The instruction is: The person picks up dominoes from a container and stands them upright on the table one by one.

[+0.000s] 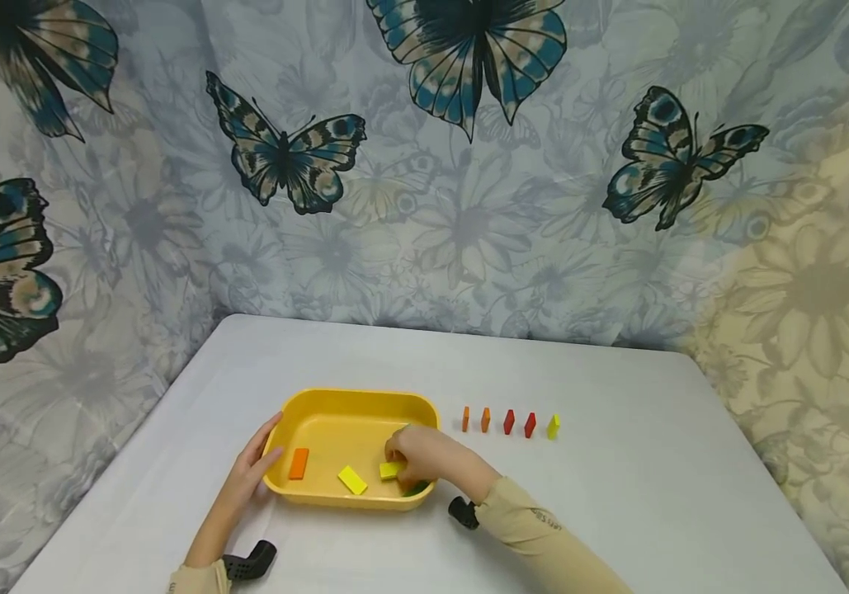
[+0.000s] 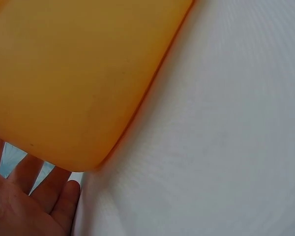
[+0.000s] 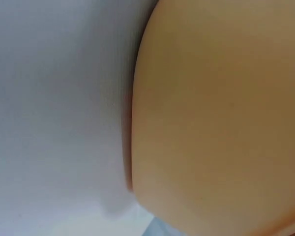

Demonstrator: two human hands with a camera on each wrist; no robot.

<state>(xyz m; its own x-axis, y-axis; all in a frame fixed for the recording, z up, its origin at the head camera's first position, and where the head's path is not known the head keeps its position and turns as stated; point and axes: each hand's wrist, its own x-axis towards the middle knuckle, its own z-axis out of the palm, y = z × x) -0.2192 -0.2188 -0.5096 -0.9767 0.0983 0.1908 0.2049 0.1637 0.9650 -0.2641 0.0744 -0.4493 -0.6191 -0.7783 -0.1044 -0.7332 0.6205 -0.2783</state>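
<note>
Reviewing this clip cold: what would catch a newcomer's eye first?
Probably the yellow tray at the middle of the white table, with the left hand against its left rim and the right hand reaching inside, fingers on a yellow block. Next, the row of small upright blocks standing to the tray's right, running orange, red, then yellow. Behind everything hangs a butterfly-print curtain.

The light is soft and bright. Small shadows sit under the fingers (image 1: pixel 398 450). Both wrist pictures look blurry up close.
</note>
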